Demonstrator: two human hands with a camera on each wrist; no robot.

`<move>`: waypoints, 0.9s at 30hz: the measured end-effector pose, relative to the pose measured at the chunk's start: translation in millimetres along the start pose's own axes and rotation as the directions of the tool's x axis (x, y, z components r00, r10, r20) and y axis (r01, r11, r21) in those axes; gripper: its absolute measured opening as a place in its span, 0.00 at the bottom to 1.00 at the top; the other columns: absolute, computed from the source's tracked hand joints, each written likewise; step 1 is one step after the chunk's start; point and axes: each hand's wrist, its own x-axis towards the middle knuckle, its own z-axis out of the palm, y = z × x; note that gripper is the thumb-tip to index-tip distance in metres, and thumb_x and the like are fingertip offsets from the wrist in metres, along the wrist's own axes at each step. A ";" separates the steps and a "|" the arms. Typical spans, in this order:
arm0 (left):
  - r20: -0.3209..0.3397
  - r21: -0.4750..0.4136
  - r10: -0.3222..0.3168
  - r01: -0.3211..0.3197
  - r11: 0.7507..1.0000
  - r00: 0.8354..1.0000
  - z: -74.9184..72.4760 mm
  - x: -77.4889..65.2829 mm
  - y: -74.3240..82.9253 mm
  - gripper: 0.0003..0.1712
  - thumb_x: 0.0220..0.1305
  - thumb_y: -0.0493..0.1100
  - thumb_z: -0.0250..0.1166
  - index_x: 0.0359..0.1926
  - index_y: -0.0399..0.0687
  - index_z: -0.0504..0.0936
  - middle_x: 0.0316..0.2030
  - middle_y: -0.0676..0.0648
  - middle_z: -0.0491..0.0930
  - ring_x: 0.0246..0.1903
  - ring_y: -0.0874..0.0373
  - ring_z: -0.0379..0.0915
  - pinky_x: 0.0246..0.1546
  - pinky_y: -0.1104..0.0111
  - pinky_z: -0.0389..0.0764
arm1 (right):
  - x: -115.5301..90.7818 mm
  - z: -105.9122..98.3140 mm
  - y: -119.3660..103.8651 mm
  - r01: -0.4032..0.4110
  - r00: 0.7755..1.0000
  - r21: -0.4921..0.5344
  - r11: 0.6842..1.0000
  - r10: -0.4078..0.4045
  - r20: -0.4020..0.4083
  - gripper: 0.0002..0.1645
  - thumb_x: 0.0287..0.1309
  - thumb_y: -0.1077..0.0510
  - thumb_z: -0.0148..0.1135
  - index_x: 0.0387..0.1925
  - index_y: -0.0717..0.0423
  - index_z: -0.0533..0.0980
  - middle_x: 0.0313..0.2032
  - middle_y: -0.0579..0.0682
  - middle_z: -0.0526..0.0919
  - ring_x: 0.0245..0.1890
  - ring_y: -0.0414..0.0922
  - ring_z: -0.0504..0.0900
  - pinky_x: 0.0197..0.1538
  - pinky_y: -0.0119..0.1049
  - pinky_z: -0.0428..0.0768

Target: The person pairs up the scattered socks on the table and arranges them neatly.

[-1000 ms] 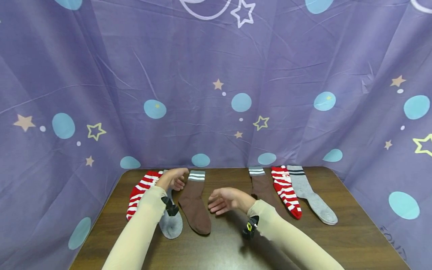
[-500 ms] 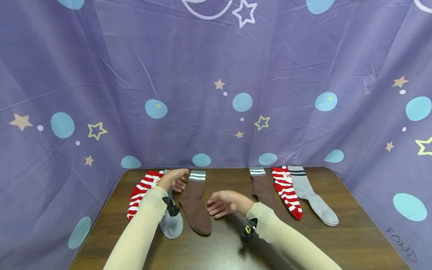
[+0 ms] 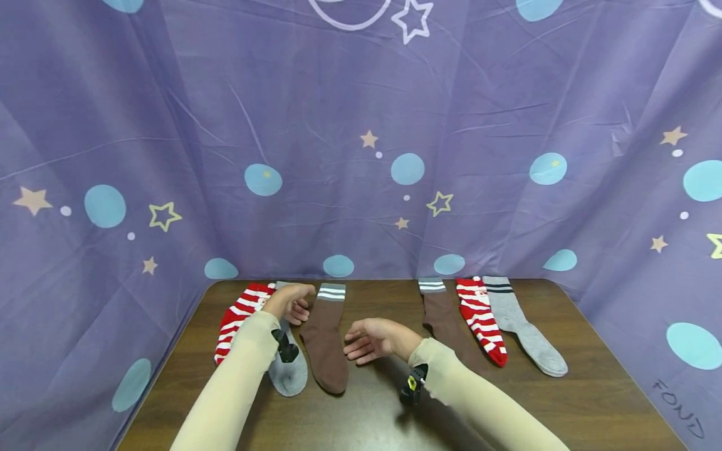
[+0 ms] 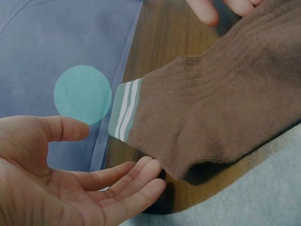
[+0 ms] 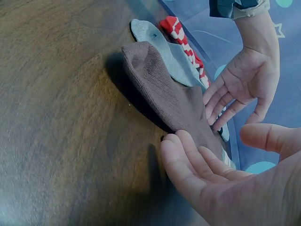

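A brown sock with a grey, white-striped cuff lies flat between my two hands. My left hand is at its left side near the cuff, fingers loosely bent and holding nothing. In the left wrist view, the left fingertips come right at the sock's edge below the cuff. On the other side, my right hand has relaxed fingers with the fingertips at the sock's long edge. Under my left forearm lie a grey sock and a red-and-white striped sock, both partly hidden.
To the right lie another brown sock, a striped red sock and a grey sock with dark cuff bands. All rest on a wooden table. A purple patterned curtain hangs behind the table.
The toe of the brown sock between my hands has shifted a little left. My right hand has edged left with it, while my left hand has stayed nearly still.
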 end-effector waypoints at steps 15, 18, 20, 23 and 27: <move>-0.016 -0.085 -0.030 0.029 0.996 0.999 3.4 -1.9 -2.0 0.33 0.70 0.50 0.50 0.62 0.23 0.68 0.39 0.39 0.73 0.38 0.51 0.76 0.59 0.51 0.82 | 1.6 8.3 2.2 0.007 1.000 0.111 0.994 -0.007 -0.001 0.25 0.65 0.57 0.51 0.58 0.70 0.73 0.46 0.61 0.83 0.47 0.53 0.86 0.64 0.52 0.80; -0.015 -0.096 -0.022 0.020 0.995 1.000 4.3 0.9 -3.7 0.33 0.69 0.49 0.50 0.60 0.22 0.69 0.39 0.39 0.73 0.36 0.52 0.75 0.59 0.52 0.82 | 1.4 9.7 3.4 0.002 1.000 0.131 0.991 -0.002 -0.004 0.25 0.65 0.58 0.51 0.58 0.71 0.72 0.45 0.60 0.83 0.49 0.54 0.86 0.65 0.52 0.79; -0.013 -0.099 -0.020 0.019 0.995 1.000 4.9 2.7 -4.4 0.32 0.69 0.49 0.49 0.59 0.23 0.69 0.38 0.39 0.73 0.34 0.54 0.75 0.57 0.54 0.83 | 1.3 10.6 4.0 0.001 1.000 0.140 0.990 -0.001 -0.006 0.26 0.65 0.58 0.51 0.59 0.71 0.72 0.44 0.60 0.82 0.50 0.55 0.86 0.66 0.52 0.78; -0.012 -0.101 -0.024 0.022 0.995 1.000 5.2 4.7 -4.7 0.31 0.69 0.50 0.50 0.58 0.24 0.70 0.38 0.40 0.73 0.32 0.55 0.74 0.52 0.58 0.85 | 1.0 12.2 4.4 -0.001 1.000 0.147 0.989 0.002 -0.007 0.26 0.65 0.58 0.50 0.59 0.72 0.72 0.43 0.59 0.82 0.50 0.55 0.85 0.67 0.52 0.77; -0.006 -0.114 -0.024 0.023 0.993 1.000 5.7 5.3 -3.9 0.30 0.69 0.50 0.49 0.57 0.24 0.71 0.37 0.41 0.73 0.31 0.56 0.74 0.43 0.65 0.85 | 1.5 14.0 5.0 -0.003 1.000 0.149 0.989 0.003 0.002 0.27 0.64 0.58 0.50 0.60 0.71 0.71 0.44 0.59 0.81 0.52 0.56 0.84 0.68 0.53 0.76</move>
